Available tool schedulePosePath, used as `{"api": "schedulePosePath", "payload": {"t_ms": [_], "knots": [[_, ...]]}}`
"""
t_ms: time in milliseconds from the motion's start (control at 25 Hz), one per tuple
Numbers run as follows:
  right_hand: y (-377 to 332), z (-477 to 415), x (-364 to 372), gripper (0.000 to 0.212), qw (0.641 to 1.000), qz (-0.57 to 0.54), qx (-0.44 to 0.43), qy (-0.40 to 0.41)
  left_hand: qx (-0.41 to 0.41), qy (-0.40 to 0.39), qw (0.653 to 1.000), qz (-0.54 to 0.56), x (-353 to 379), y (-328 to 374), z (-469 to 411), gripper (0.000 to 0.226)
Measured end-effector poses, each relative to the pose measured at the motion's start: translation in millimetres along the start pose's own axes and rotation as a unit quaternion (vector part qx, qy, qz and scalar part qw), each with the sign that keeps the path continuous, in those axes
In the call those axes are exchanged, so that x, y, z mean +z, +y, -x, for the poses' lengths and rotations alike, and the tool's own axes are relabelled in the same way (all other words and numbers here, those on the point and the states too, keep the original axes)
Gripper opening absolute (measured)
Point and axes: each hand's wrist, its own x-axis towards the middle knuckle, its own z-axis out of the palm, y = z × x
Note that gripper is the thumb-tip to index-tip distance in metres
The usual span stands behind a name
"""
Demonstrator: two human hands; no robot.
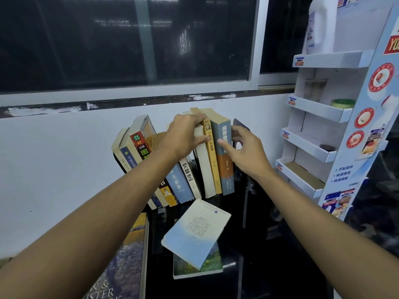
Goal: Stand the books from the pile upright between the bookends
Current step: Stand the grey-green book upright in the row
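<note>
A row of books stands on a black table point(269, 266) against the white wall. The left ones lean left, among them a red-spined book point(138, 145) and a pale blue book point(180, 186). My left hand point(185, 134) grips the top of a white-spined book point(205, 169) beside a yellow-spined book point(212, 160). My right hand point(244, 152) presses its fingers on the blue-and-orange book point(224, 156) at the row's right end, next to the dark right bookend point(240, 125). The pile in front holds a light blue book point(196, 231) lying askew on a green-covered book point(207, 266).
A large book with a purple and yellow cover point(127, 262) lies at the lower left. A white cardboard display shelf point(319, 113) stands to the right with a green tape roll point(343, 103) and a glass jar point(315, 88). A dark window runs above.
</note>
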Motion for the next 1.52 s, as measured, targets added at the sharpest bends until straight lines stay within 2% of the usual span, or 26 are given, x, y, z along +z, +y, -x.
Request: {"api": "schedulePosePath", "payload": {"t_ms": [120,200,840,1160,1280,1400,1520], "knots": [[14,11,-5,0.064,0.992,0.01,0.046,-0.119,-0.003,-0.002,1.0,0.008,0,0,-1,0.031],[22,17,-5,0.069,0.986,0.001,0.056,-0.156,-0.005,-0.002,1.0,0.011,0,0,-1,0.032],[24,12,7,0.072,0.987,0.033,0.065,-0.145,-0.015,0.008,1.0,0.015,0,4,1,0.036],[18,17,6,0.07,0.984,0.048,0.073,-0.153,0.0,-0.013,1.0,0.003,-4,3,2,0.026],[11,20,4,0.07,0.987,0.043,0.057,-0.141,0.012,-0.017,1.0,-0.009,-13,6,9,0.038],[-5,29,0,0.069,0.994,0.059,0.028,-0.092,0.017,0.016,0.999,-0.026,-25,7,32,0.057],[-26,44,-4,0.062,0.995,0.066,-0.022,-0.071,0.023,0.049,0.998,-0.027,-42,5,67,0.055]]}}
